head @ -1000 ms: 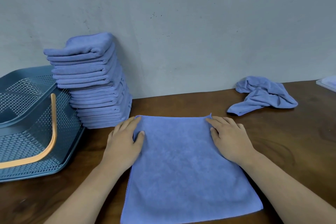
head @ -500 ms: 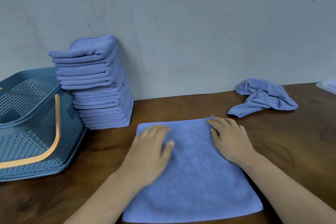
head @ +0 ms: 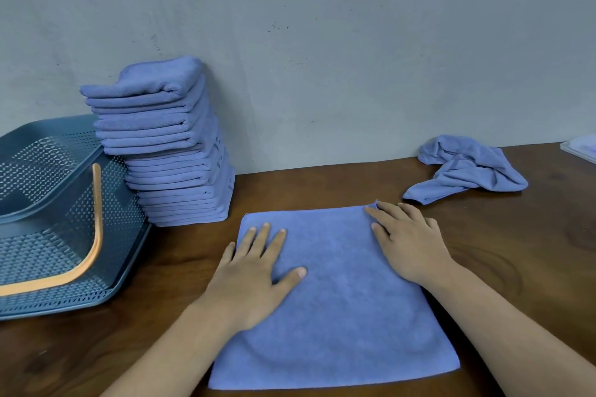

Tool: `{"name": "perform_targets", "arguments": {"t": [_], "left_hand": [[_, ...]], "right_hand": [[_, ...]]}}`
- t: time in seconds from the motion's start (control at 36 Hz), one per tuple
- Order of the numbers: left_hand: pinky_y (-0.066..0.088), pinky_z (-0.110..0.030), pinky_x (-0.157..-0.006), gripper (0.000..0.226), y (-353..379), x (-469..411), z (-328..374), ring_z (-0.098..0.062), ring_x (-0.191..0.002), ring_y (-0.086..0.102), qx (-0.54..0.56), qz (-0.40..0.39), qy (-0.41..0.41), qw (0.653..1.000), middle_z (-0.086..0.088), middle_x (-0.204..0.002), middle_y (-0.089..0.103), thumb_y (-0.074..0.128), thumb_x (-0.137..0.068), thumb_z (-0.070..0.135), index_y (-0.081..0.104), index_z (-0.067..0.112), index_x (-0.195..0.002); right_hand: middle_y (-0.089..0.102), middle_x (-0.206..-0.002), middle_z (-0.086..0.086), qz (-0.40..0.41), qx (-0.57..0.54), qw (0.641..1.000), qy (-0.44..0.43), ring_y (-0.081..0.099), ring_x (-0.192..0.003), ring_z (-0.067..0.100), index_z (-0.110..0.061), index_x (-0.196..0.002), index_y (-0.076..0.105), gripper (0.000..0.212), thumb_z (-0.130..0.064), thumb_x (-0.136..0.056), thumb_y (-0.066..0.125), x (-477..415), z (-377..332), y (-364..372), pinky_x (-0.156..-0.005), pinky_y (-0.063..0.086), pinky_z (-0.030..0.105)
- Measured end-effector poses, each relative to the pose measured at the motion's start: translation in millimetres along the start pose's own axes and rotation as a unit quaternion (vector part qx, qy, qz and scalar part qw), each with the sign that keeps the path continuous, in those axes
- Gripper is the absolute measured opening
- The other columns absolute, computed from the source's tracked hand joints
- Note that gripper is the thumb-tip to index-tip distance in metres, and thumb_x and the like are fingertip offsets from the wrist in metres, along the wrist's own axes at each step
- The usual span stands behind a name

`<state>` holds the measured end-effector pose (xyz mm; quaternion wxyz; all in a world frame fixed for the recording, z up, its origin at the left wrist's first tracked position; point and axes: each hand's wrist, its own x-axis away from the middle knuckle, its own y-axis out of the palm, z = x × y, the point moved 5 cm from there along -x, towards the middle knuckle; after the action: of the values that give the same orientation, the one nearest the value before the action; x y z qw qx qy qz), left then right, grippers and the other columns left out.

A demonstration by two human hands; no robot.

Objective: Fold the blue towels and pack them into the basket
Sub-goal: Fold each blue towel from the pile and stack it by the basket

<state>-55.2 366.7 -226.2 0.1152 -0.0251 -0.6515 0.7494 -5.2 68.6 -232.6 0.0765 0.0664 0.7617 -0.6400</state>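
Note:
A blue towel point(head: 348, 306) lies flat on the brown table in front of me. My left hand point(head: 254, 274) presses flat on its left side, fingers straight and spread. My right hand point(head: 406, 242) rests flat on the towel's far right corner. A tall stack of folded blue towels point(head: 174, 151) leans against the wall at the left. Beside the stack stands the blue-grey mesh basket point(head: 48, 235) with an orange handle point(head: 93, 235); no towels show inside it. One crumpled blue towel point(head: 467, 167) lies at the back right.
The grey wall point(head: 322, 42) runs close behind the table. The corner of a pale tray point(head: 580, 147) shows at the right edge. Bare table point(head: 516, 251) lies to the right of the flat towel.
My left hand has slid from the towel's far left corner onto its surface and a little toward me. My right hand has stayed on the far right corner.

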Motion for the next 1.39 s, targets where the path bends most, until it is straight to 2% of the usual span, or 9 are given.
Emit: {"name": "perform_targets", "arguments": {"t": [0.25, 0.36, 0.44, 0.61, 0.83, 0.92, 1.06, 1.25, 1.39], "left_hand": [[-0.012, -0.053, -0.130, 0.090, 2.8, -3.7, -10.7, -0.014, -0.158, -0.030, -0.006, -0.012, -0.011, 1.000, 0.010, -0.173, -0.026, 0.013, -0.094, 0.087, -0.013, 0.041, -0.166], [-0.009, -0.050, -0.130, 0.078, -6.5, 11.9, 9.1, -0.013, -0.161, -0.022, -0.044, 0.059, 0.040, 0.996, 0.012, -0.177, -0.011, -0.001, -0.098, 0.070, 0.003, 0.037, -0.169], [-0.012, -0.043, -0.130, 0.063, -3.9, 31.7, 37.4, -0.005, -0.159, -0.021, 0.009, 0.026, 0.091, 0.995, 0.020, -0.175, -0.009, 0.014, -0.110, 0.060, 0.010, 0.039, -0.169], [-0.008, -0.042, -0.132, 0.072, 20.2, 62.4, 35.0, -0.003, -0.156, -0.027, 0.003, 0.001, 0.083, 0.997, 0.021, -0.172, -0.023, 0.018, -0.106, 0.072, -0.009, 0.044, -0.167], [-0.010, -0.040, -0.131, 0.086, 13.1, 95.1, -2.3, -0.006, -0.156, -0.029, -0.001, -0.009, 0.013, 1.000, 0.015, -0.171, -0.029, 0.014, -0.095, 0.088, -0.018, 0.046, -0.164], [-0.004, -0.043, -0.132, 0.083, 1.4, 94.9, 2.5, -0.010, -0.162, -0.016, -0.007, -0.022, 0.001, 1.000, 0.010, -0.176, -0.013, 0.018, -0.099, 0.081, -0.004, 0.041, -0.168], [0.022, -0.042, -0.128, 0.065, -28.6, 55.4, 23.6, -0.017, -0.159, 0.016, 0.034, 0.066, 0.007, 0.997, 0.006, -0.171, 0.025, 0.028, -0.107, 0.064, 0.031, 0.029, -0.162], [-0.003, -0.052, -0.131, 0.077, -10.0, -27.7, 11.2, -0.024, -0.163, -0.013, 0.015, -0.005, -0.023, 1.000, 0.006, -0.178, -0.009, 0.020, -0.103, 0.075, 0.005, 0.039, -0.169], [-0.007, -0.052, -0.131, 0.083, -0.7, -32.2, -16.0, -0.019, -0.162, -0.020, 0.026, 0.003, -0.063, 0.998, 0.006, -0.176, -0.017, 0.013, -0.097, 0.083, -0.006, 0.043, -0.167]], "right_hand": [[0.030, -0.167, -0.020, 0.016, -0.099, 0.995, 0.028, 0.023, -0.156, 0.016, -0.050, -0.160, 0.031, 0.052, -0.058, -0.108, 0.030, -1.5, 5.4, -10.1, -0.117, 0.033, 0.052], [0.038, -0.165, -0.017, 0.038, -0.158, 0.986, -0.022, 0.026, -0.157, 0.014, -0.041, -0.157, 0.045, 0.047, -0.046, -0.110, 0.041, 10.2, -4.6, -23.9, -0.120, 0.035, 0.048], [0.041, -0.164, -0.012, -0.023, -0.117, 0.989, -0.090, 0.028, -0.156, 0.012, -0.035, -0.155, 0.048, 0.047, -0.044, -0.109, 0.046, 34.1, -30.9, -29.7, -0.123, 0.029, 0.039], [-0.015, -0.175, -0.016, -0.157, -0.030, 0.974, -0.163, -0.018, -0.160, 0.008, -0.048, -0.166, 0.001, 0.070, -0.074, -0.105, 0.022, 104.9, -64.6, -17.4, -0.131, -0.006, 0.036], [-0.026, -0.172, -0.017, -0.155, -0.026, 0.979, -0.131, -0.028, -0.157, 0.007, -0.055, -0.162, -0.010, 0.077, -0.087, -0.096, 0.014, 109.2, -46.4, -16.7, -0.131, -0.007, 0.044], [-0.024, -0.173, -0.013, -0.168, -0.005, 0.977, -0.128, -0.024, -0.159, 0.014, -0.053, -0.162, -0.012, 0.080, -0.088, -0.095, 0.012, 111.3, -47.8, -20.5, -0.131, -0.007, 0.049], [-0.004, -0.177, -0.006, -0.152, -0.001, 0.981, -0.124, -0.008, -0.163, 0.022, -0.047, -0.166, 0.003, 0.079, -0.084, -0.097, 0.018, 85.0, -62.1, -29.7, -0.130, 0.001, 0.055], [-0.013, -0.177, -0.004, -0.173, -0.018, 0.982, -0.078, -0.013, -0.163, 0.026, -0.051, -0.165, 0.002, 0.078, -0.084, -0.097, 0.021, 25.5, -65.1, -1.8, -0.131, -0.001, 0.051], [-0.019, -0.175, -0.002, -0.165, -0.029, 0.985, -0.045, -0.022, -0.161, 0.026, -0.049, -0.166, -0.002, 0.090, -0.093, -0.089, 0.018, 22.0, -50.7, 0.7, -0.131, -0.003, 0.048]]}}
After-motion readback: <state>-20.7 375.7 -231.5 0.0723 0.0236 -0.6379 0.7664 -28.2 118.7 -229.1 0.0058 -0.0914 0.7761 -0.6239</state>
